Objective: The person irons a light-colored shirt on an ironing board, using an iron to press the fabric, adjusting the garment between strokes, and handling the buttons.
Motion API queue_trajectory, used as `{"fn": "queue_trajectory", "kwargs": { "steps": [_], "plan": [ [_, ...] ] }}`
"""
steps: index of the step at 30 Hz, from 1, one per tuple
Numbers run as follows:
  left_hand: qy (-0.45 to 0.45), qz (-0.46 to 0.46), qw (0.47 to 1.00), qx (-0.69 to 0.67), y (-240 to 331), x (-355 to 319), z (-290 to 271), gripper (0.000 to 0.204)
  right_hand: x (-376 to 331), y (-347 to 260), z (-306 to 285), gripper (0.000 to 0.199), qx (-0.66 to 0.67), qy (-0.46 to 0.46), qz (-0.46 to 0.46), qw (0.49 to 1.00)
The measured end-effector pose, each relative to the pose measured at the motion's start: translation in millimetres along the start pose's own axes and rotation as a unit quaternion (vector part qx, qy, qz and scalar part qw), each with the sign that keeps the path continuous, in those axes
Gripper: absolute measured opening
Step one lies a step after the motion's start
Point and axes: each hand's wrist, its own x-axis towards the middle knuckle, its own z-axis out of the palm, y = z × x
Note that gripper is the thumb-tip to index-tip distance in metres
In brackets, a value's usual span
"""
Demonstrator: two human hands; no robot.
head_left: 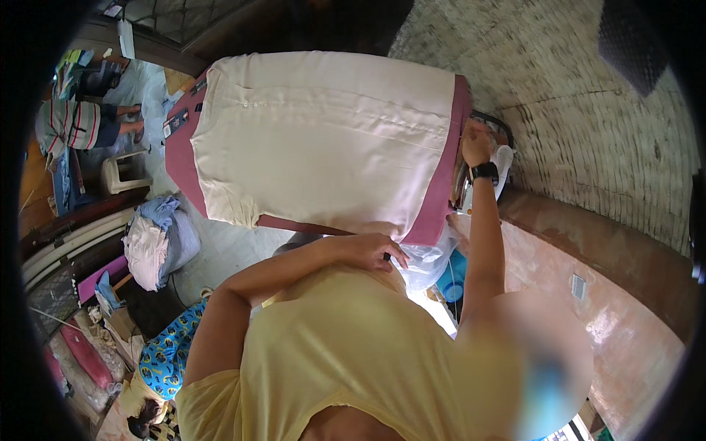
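A person in a pale yellow top stood over a padded ironing table (pixel 441 198) with a pink cover, seen from above through a wide, curved lens. A cream shirt (pixel 323 136) lay spread flat across almost the whole table top, its button strip running along the far side and its lower edge hanging slightly over the near left corner. The cloth looked largely smooth, with only faint creases along its length, so the pressing seemed well along, though the picture could not show whether every part had been done.

The left hand (pixel 370 251) rested on the near edge of the shirt, fingers curled down onto the fabric at the table's rim, pinning or tugging it there. The right hand (pixel 475 143), a dark watch on its wrist, reached out to the right end of the table and closed around the handle of an iron (pixel 500 158) resting there, off the shirt; the iron itself was mostly hidden behind the hand. The two hands were well apart.

A clear plastic bag (pixel 426 264) hung below the table's near right corner. To the left, on the floor, sat a heap of pale clothes (pixel 158 239), perhaps still waiting. A brick wall (pixel 588 110) curved behind.
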Motion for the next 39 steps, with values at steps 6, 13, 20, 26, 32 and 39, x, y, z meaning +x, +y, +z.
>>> {"fn": "queue_trajectory", "kwargs": {
  "steps": [6, 13, 20, 26, 32, 39],
  "plan": [
    [0.355, -0.117, 0.927, 0.023, -20.3, -88.8, -42.3, 0.03, -82.6, -25.9, 0.4, 0.02, 0.076, 0.122, -0.189, 0.972],
    [0.685, -0.224, 0.62, 0.309, -42.7, -261.0, -116.4, 0.023, -168.5, -86.9, 22.5, 0.029, 0.14, 0.041, -0.14, 0.979],
    [0.741, -0.232, 0.463, 0.427, -88.6, -404.7, -212.0, 0.023, -198.9, -170.3, 23.1, 0.025, 0.192, -0.012, -0.143, 0.971],
    [0.699, -0.14, 0.53, 0.459, -96.5, -390.1, -334.3, 0.026, -229.6, -244.3, 50.9, 0.028, 0.232, -0.053, -0.147, 0.96],
    [0.647, -0.266, 0.567, 0.435, -127.6, -370.3, -397.6, 0.038, -269.7, -319.4, 67.3, 0.028, 0.244, -0.118, -0.183, 0.945],
    [0.686, -0.26, 0.538, 0.415, -123.9, -437.6, -390.2, 0.037, -269.1, -364.3, 70.8, 0.03, 0.244, -0.088, -0.268, 0.928]
  ]
}}
